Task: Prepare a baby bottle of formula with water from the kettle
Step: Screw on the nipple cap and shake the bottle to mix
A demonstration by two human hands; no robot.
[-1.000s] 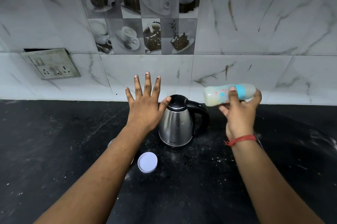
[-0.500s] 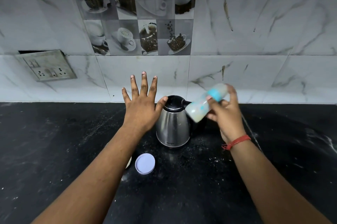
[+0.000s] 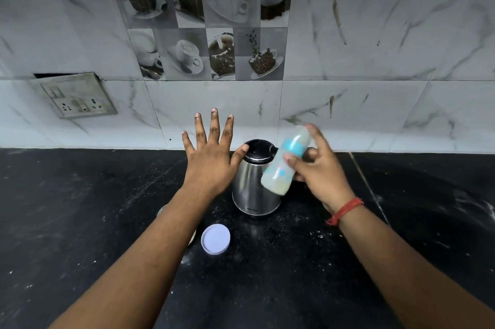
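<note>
**Shaking the bottle to mix the formula**

Nearest on the black counter, a round white lid is lying flat, and just beside it the left forearm is hiding most of a container, so I cannot tell what is in it. Behind the lid the steel kettle is standing upright with its black top closed.

The left hand is hovering with all fingers stretched and spread, grasping nothing; its thumb is at the edge of the kettle top, but I cannot tell if it is touching.

The right hand is gripping the baby bottle with thumb and fingers curled round it, in the air in front of the kettle. One second ago the bottle was lying almost level, with its bottom to the left. Now it is tilting steeply, blue ring upward, bottom down to the left, and it is looking blurred. The content is looking milky. In my judgement the water and powder are already in, and the person is shaking to mix them, so the task is close to its end.

Farther back, a wall socket is sitting on the marble tiles.
</note>
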